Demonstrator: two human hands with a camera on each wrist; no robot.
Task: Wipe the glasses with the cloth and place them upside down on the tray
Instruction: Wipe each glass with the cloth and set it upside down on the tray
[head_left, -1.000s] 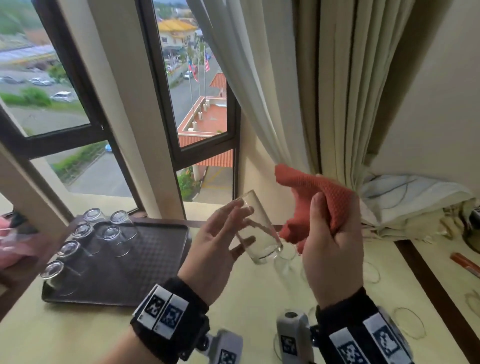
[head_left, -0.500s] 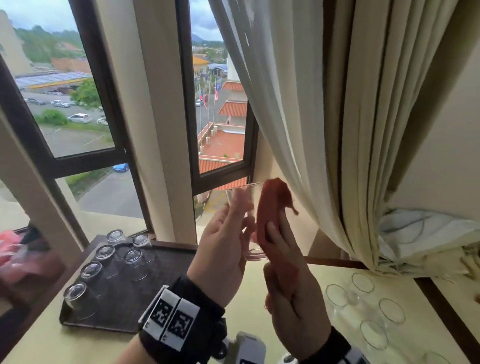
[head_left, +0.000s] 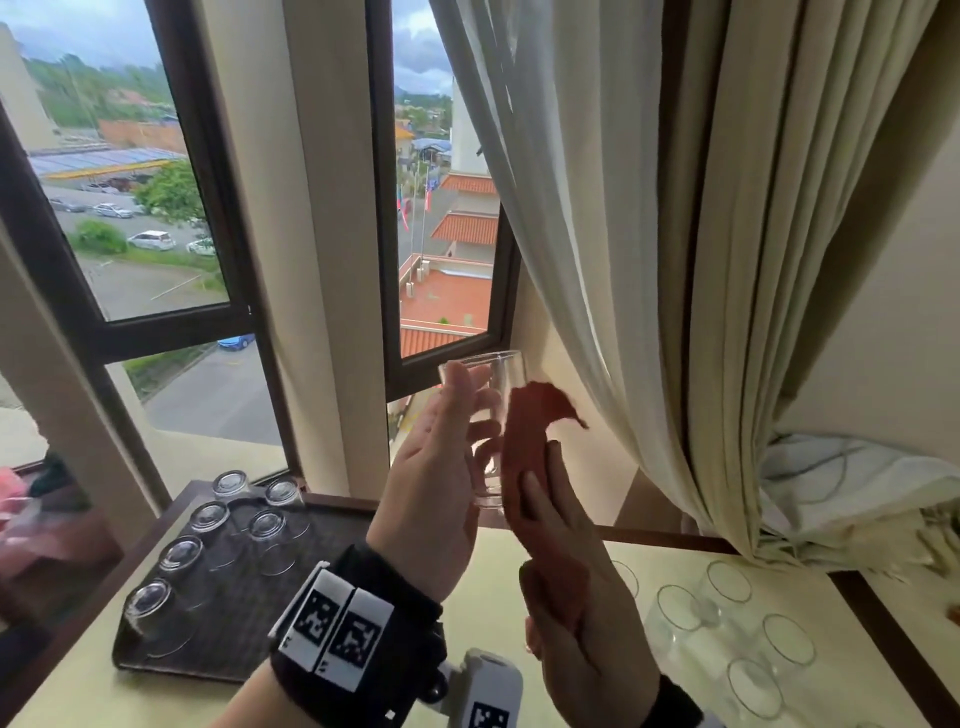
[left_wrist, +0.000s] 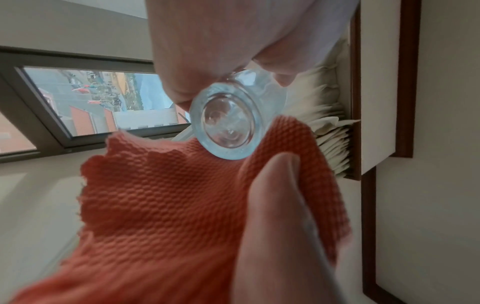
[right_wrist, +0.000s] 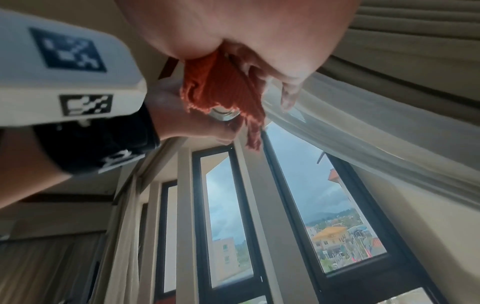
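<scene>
While the glass is held up before the window, the lines below run from the fingers outward.

Left grip: the glass (head_left: 485, 415) is clasped by the left hand (head_left: 436, 483), fingers curled round its far side and thumb near the rim, so it sits between the left fingertips and the right palm.

Right grip: the cloth (head_left: 530, 447) is pinned against the wall of the glass by the right hand (head_left: 576, 587); the thumb (left_wrist: 272, 195) is laid on the fabric, and the right fingers are seen curled over it in the right wrist view.

Key relation: the long axis of the glass is held nearly upright, rim up and thick base down toward the left wrist; the cloth lies on the side away from the left fingers, touching the glass. Both hands are at the glass, the left carrying it.

Step judged: the outside wall is being wiped; the glass must then be turned over and carried left and down from the fingers.

Materials: the glass is clear, smooth and cylindrical, with a heavy round base (left_wrist: 226, 121), probably slippery; the cloth is orange-red, waffle-woven, soft, with a frayed edge (right_wrist: 207, 102).

Further out: the dark textured tray (head_left: 332, 525), lying below and left of the left hand, bears six glasses (head_left: 179, 553) placed upside down; the upright glasses (head_left: 727, 582) are stood below the right hand.
</scene>
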